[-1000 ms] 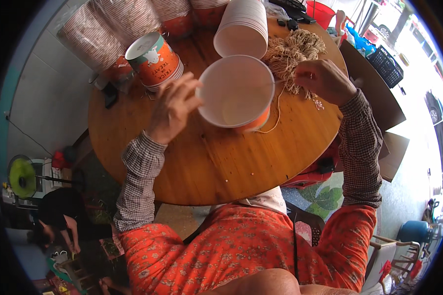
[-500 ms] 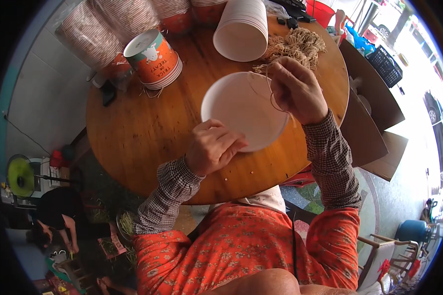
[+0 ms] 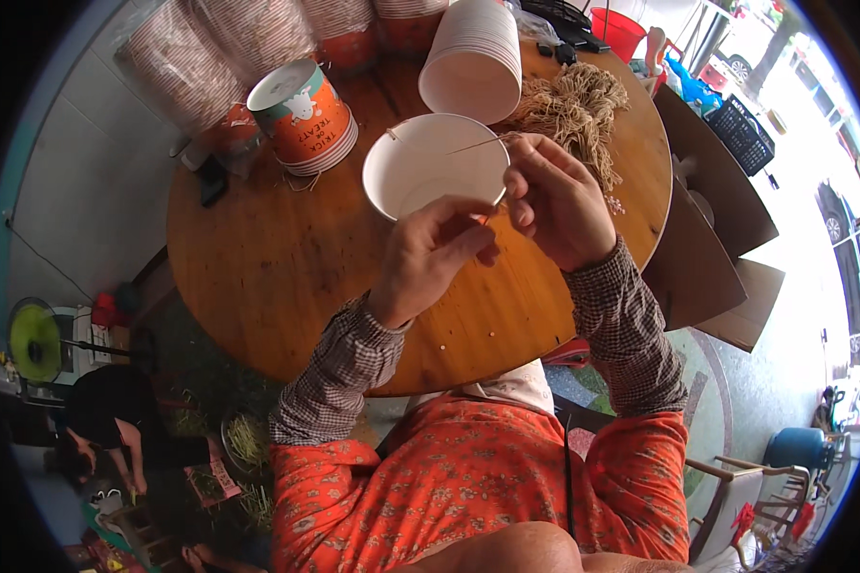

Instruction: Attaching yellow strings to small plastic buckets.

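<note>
In front of me a white-lined paper bucket (image 3: 420,170) stands on the table with its open mouth showing. My left hand (image 3: 425,250) is closed at its near rim, thumb and fingers pinched there. My right hand (image 3: 566,202) pinches a thin tan cord (image 3: 474,146) at the bucket's right rim, and part of the cord stretches over the opening. On the far left rim sits a small bit of cord. Behind my right hand lies a heap of tan cords (image 3: 583,110).
Orange printed buckets (image 3: 308,129) are stacked upside down at the left. A nested stack of white buckets (image 3: 468,81) lies at the back. Wrapped bucket stacks (image 3: 177,67) line the far left edge. Cardboard (image 3: 702,220) stands right of the round wooden table (image 3: 258,258). Another person bends down at lower left.
The bucket has shifted left and away from me, its mouth tilting further back. My right hand has come down to its rim with the cord; my left hand has moved up to the rim.
</note>
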`<state>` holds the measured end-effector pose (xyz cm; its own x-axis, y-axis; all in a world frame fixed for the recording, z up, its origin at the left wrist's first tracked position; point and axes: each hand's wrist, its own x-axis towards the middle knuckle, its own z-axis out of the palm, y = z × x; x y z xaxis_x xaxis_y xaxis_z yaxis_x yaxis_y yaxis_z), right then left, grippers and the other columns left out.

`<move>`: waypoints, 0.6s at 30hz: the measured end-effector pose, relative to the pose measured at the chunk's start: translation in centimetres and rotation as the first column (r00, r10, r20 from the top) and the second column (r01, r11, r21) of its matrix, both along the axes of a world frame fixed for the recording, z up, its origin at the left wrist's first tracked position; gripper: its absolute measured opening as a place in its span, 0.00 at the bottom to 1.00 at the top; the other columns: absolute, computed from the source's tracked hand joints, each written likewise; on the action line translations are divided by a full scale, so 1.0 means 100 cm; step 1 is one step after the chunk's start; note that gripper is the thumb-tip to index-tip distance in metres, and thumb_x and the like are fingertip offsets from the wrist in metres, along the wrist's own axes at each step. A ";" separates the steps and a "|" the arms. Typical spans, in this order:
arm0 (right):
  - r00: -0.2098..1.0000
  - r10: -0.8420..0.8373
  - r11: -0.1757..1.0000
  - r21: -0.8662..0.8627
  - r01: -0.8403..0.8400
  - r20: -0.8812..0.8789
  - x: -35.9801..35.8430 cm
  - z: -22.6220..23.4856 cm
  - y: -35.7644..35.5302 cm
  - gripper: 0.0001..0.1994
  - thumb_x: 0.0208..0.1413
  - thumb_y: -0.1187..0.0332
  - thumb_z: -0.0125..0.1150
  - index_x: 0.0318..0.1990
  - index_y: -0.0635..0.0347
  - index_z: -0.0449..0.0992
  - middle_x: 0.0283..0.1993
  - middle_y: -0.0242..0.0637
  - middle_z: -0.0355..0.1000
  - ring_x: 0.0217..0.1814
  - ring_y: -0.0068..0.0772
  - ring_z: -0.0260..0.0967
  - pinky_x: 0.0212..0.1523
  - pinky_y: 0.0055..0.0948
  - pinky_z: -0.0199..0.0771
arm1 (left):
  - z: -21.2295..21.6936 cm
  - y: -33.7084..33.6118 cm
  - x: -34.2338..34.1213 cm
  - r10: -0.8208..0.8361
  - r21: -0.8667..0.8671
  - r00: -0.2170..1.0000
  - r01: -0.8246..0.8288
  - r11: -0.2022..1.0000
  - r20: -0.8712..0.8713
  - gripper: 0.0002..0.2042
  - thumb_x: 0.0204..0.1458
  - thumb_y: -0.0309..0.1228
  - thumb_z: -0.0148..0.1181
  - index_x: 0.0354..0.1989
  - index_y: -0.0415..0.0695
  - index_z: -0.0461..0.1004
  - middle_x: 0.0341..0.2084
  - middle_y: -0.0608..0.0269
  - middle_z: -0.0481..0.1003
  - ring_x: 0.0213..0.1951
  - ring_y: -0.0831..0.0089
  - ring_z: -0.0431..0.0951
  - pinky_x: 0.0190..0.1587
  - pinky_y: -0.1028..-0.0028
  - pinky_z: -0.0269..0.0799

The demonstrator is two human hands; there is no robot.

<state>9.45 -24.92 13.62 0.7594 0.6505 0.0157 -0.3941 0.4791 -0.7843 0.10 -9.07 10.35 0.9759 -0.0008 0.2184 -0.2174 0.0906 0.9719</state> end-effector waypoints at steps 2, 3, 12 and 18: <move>1.000 0.000 0.999 0.041 0.000 0.008 0.007 -0.011 -0.006 0.08 0.65 0.65 0.51 0.43 0.59 0.68 0.25 0.33 0.70 0.18 0.23 0.68 0.16 0.19 0.66 | -0.002 0.009 -0.011 -0.027 0.016 0.999 0.027 1.000 -0.038 0.08 0.58 0.27 0.57 0.40 0.34 0.74 0.27 0.63 0.77 0.30 0.79 0.77 0.36 0.80 0.74; 0.999 -0.032 0.999 0.015 0.032 -0.006 0.009 -0.014 -0.007 0.08 0.65 0.65 0.51 0.42 0.59 0.68 0.25 0.33 0.70 0.18 0.23 0.68 0.17 0.19 0.65 | -0.005 0.014 -0.016 -0.053 0.028 0.996 0.055 0.998 -0.078 0.07 0.59 0.26 0.57 0.40 0.34 0.74 0.26 0.63 0.76 0.27 0.80 0.77 0.33 0.80 0.74; 0.708 -0.234 0.815 -0.262 0.516 0.667 -0.029 -0.027 -0.014 0.10 0.61 0.76 0.51 0.49 0.65 0.69 0.40 0.37 0.73 0.23 0.21 0.71 0.22 0.20 0.70 | -0.003 0.015 -0.009 0.133 0.491 0.928 -0.301 0.817 0.349 0.05 0.53 0.26 0.62 0.34 0.38 0.75 0.22 0.61 0.74 0.23 0.73 0.75 0.26 0.74 0.70; 0.829 -0.083 0.946 -0.218 0.240 0.553 -0.024 -0.037 -0.002 0.10 0.61 0.75 0.54 0.48 0.67 0.70 0.39 0.34 0.73 0.39 0.20 0.72 0.36 0.21 0.74 | 0.013 0.011 0.024 0.082 0.467 0.905 -0.291 0.835 0.417 0.05 0.52 0.26 0.62 0.31 0.38 0.74 0.24 0.58 0.73 0.27 0.65 0.76 0.29 0.70 0.71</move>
